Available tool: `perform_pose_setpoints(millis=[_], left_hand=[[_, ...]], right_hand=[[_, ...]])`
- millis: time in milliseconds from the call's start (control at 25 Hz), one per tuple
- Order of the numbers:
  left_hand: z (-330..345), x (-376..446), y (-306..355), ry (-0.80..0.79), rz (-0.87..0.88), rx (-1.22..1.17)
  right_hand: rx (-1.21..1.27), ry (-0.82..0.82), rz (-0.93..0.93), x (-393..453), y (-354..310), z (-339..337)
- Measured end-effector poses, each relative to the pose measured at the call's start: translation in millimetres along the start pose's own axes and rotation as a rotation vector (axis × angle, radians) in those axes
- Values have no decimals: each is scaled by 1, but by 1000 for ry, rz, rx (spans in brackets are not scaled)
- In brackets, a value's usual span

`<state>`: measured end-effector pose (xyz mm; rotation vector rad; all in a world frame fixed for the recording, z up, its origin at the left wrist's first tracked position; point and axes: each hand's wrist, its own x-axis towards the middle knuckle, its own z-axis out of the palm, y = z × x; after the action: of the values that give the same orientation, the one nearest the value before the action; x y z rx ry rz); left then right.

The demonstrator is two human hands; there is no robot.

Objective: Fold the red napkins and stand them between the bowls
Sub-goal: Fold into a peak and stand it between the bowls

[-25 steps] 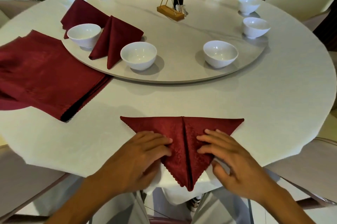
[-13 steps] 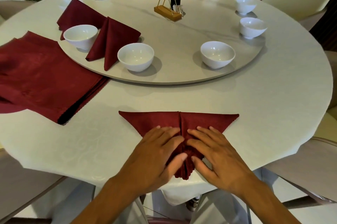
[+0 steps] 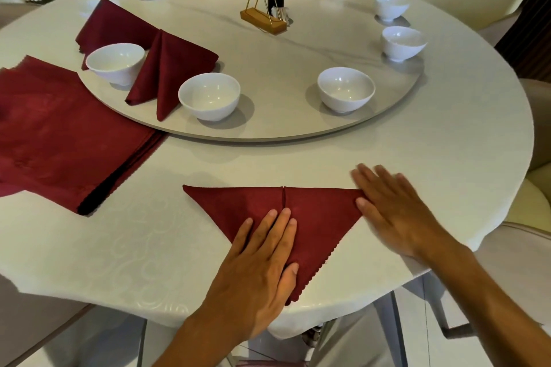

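Both hands lie flat with fingers straight, gripping nothing: left hand [image 3: 262,265] presses down on the folded napkin [image 3: 316,217] along its centre seam, right hand [image 3: 390,211] rests palm-down at the napkin's 3 o'clock corner, blurred. Largest first: round table [image 3: 447,175] under a white cloth; napkin sits at its 6 o'clock edge as an inverted triangle, lower tip hanging just past the rim. Risk 1: that overhanging tip could drag the piece off the edge if the left hand lifts while the right one sweeps. Lazy Susan [image 3: 298,47] carries the ring of white bowls; two standing napkins are already placed, one [image 3: 170,68] between the bowl at 9 o'clock [image 3: 116,63] and the bowl at 7 o'clock [image 3: 210,96], the other [image 3: 113,23] behind it. Risk 2: the turntable probably rotates freely, so a nudge while placing could spin it and topple those standing folds. Stack of unfolded napkins [image 3: 59,134] lies at 9 o'clock on the table, touching the turntable rim; may snag if it turns. Next gap, judged: between the 7 o'clock bowl and the bowl at 5 o'clock [image 3: 346,89]. Risk 3: cloth looks soft, so weak creases or an off-centre seam would let the fold slump.
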<state>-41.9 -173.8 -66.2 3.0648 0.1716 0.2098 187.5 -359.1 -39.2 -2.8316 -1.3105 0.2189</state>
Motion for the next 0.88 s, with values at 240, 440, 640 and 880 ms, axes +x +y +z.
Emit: perform_pose_setpoints(millis=[240, 440, 640, 880], left_hand=[[0, -1, 1, 26, 0, -47], [2, 19, 11, -12, -105, -60], [7, 32, 7, 3, -70, -193], [-30, 38, -27, -11, -73, -660]], right_hand=[[-61, 61, -260, -35, -82, 22], [-18, 122, -38, -6, -33, -5], [373, 98, -62, -47, -135, 6], [255, 261, 43, -61, -158, 38]])
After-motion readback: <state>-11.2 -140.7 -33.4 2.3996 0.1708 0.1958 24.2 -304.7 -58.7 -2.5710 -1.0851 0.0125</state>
